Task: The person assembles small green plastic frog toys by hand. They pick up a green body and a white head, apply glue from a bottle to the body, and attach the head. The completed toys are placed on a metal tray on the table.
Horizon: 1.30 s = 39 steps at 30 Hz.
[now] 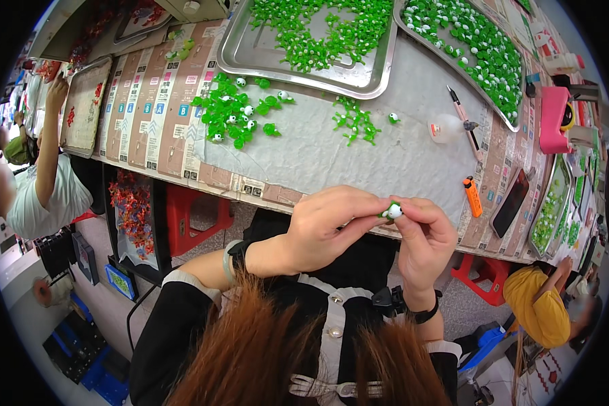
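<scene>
Both hands in tight pinches, meeting over one small figure (393, 211), green with a white ball. Left hand (335, 220): thumb and forefinger closed at the green side. Right hand (426, 233): thumb and fingertip closed at the white ball. How the two parts join is hidden by fingers.

On handling, my judgement: light, even pressure from both sides suits so tiny a piece; keep the ball's dark spot in sight, line the parts up squarely, avoid twisting the thin green limbs.

The figure sits between the fingertips, raised off the bench (142, 128), near its front edge. Straight ahead of the hands, on a white sheet (413, 162): a loose ball (393, 118), and just left of it a scatter of green pieces (355, 123). Ahead and left, a heap of green-and-white figures (231, 115). Farther ahead, a metal tray (304, 82) of green pieces. Ahead and right: clear bottle (444, 128), pen-like tool (459, 108). Nearer, right of the hands: orange lighter (472, 196), then dark phone (510, 203).
</scene>
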### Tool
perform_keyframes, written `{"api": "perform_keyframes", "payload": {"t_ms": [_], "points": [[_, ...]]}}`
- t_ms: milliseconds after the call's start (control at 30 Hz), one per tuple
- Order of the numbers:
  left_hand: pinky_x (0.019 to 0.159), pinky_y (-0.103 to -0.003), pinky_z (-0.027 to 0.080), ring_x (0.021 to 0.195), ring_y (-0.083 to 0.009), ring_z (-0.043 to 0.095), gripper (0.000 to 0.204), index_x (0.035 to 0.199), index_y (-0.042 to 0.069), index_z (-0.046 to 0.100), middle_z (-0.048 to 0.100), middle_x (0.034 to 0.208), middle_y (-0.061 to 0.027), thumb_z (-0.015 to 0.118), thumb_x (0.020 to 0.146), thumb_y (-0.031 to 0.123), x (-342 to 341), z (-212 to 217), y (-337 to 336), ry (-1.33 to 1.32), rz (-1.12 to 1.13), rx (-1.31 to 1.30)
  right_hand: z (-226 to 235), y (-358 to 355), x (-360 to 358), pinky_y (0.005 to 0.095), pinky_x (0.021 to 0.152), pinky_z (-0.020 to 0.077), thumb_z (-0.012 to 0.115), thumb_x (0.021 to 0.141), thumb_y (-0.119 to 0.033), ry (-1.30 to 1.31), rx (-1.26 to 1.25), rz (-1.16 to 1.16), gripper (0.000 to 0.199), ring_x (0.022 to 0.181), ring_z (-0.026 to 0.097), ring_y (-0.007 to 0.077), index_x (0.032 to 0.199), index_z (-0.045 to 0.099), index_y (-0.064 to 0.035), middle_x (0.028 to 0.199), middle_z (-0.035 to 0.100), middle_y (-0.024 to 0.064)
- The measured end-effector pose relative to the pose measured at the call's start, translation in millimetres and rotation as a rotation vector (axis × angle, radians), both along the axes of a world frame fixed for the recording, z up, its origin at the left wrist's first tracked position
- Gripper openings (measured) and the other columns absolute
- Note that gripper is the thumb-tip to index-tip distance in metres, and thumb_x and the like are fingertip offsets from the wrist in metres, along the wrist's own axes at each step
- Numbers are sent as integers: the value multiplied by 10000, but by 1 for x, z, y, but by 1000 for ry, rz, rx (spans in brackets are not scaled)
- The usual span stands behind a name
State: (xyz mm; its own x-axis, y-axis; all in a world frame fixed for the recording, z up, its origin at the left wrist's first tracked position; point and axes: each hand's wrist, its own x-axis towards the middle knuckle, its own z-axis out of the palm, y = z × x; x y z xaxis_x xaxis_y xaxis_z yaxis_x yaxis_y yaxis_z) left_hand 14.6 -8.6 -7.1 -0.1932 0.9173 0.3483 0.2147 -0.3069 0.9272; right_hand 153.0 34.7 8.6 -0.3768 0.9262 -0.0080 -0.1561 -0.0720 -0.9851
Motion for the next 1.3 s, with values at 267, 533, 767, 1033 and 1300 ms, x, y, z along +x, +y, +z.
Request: {"api": "perform_keyframes", "payload": {"t_ms": [267, 533, 767, 1033, 1300], "points": [[593, -240, 466, 692, -186, 588, 226, 856, -10, 559, 589, 783, -111, 600, 640, -63, -6, 2, 1, 10, -71, -51, -2, -1, 3, 235, 669, 447, 533, 705, 82, -42, -19, 15, 108, 755, 554, 163, 804, 549, 41, 815, 572, 124], [567, -241, 479, 676, -181, 585, 170, 854, -8, 557, 583, 781, -107, 578, 686, -9, -2, 1, 4, -166, -80, -226, -1, 0, 0, 232, 658, 459, 514, 737, 55, -28, -172, -24, 101, 736, 549, 142, 833, 540, 51, 826, 559, 116], [627, -230, 474, 730, -148, 579, 169, 886, -26, 545, 578, 834, -107, 551, 717, -23, -6, 3, 4, -181, -139, -292, -3, -1, 0, 233, 655, 459, 512, 739, 51, -6, -201, -21, 115, 726, 549, 141, 853, 530, 49, 833, 553, 114], [672, -235, 447, 778, -137, 552, 165, 877, -19, 557, 570, 863, -105, 557, 711, -24, -5, 6, 8, -327, -156, -385, -3, 5, -2, 215, 636, 439, 514, 737, 45, -11, -139, -50, 113, 711, 537, 119, 850, 517, 38, 815, 551, 92], [652, -230, 448, 768, -121, 542, 140, 881, -27, 545, 564, 842, -83, 526, 743, -15, -7, 5, 4, -407, -145, -414, 1, 7, -6, 198, 616, 420, 508, 753, -4, 117, -394, 17, 156, 689, 520, 95, 905, 506, 29, 795, 547, 64]]}}
